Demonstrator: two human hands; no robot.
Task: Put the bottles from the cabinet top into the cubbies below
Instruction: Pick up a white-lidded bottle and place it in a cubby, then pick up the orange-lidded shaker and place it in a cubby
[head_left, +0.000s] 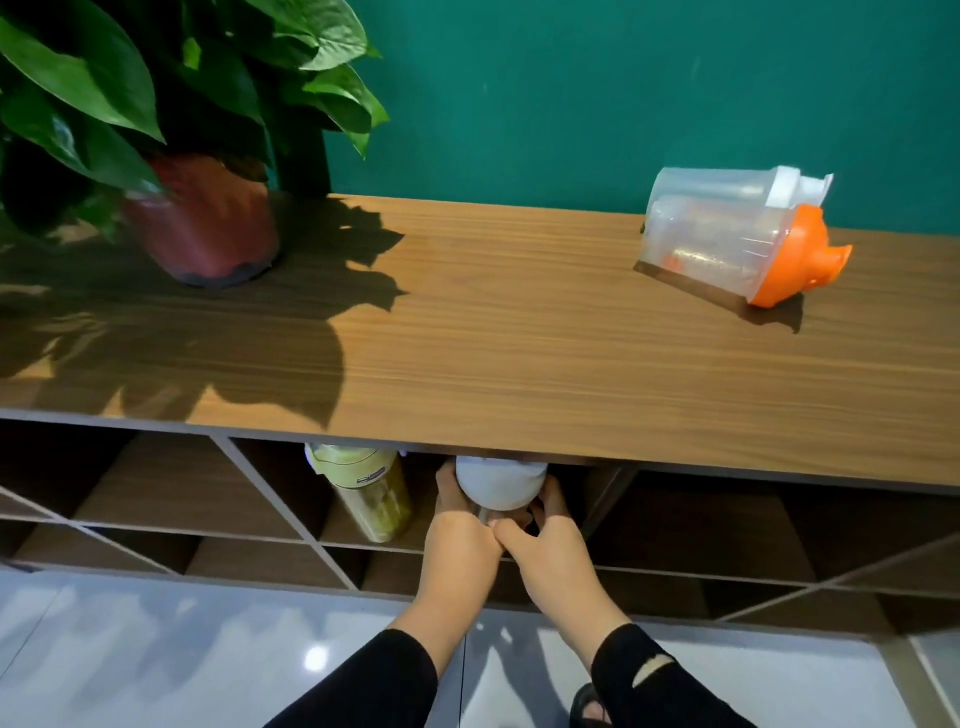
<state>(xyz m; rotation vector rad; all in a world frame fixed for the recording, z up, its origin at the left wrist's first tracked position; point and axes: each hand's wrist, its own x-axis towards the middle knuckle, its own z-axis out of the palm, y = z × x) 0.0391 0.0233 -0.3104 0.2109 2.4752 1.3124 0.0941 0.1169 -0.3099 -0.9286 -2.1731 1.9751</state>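
Both hands are wrapped around a white-topped bottle (500, 486) just under the front edge of the cabinet top (519, 374), the left hand (460, 540) clasping its left side and the right hand (545, 540) its right side, thumbs meeting in front of the body, so the grip is closed on the bottle from both flanks, inside the mouth of a cubby (571, 499). Just left of the grip, in the same opening or the one adjoining, a yellow-green bottle (371, 493) already stands in place, close to the held one but not clearly touching it. Well up and to the right of the grip, a clear shaker with an orange lid (737, 239) lies on its side on the cabinet top, yet to be stowed. The held bottle looks rigid with a smooth, likely slick wall and a lower part that seems clear; I would guess it light to moderate in weight, and the two-sided clasp around the middle suits it, keeping it upright while it goes under the low edge. The tipped shaker looks like thin, light plastic, best taken around the barrel, not the lid. The bottle's base, the fingertips behind it and the cubby floor are hidden, and the cabinet edge cuts off its cap
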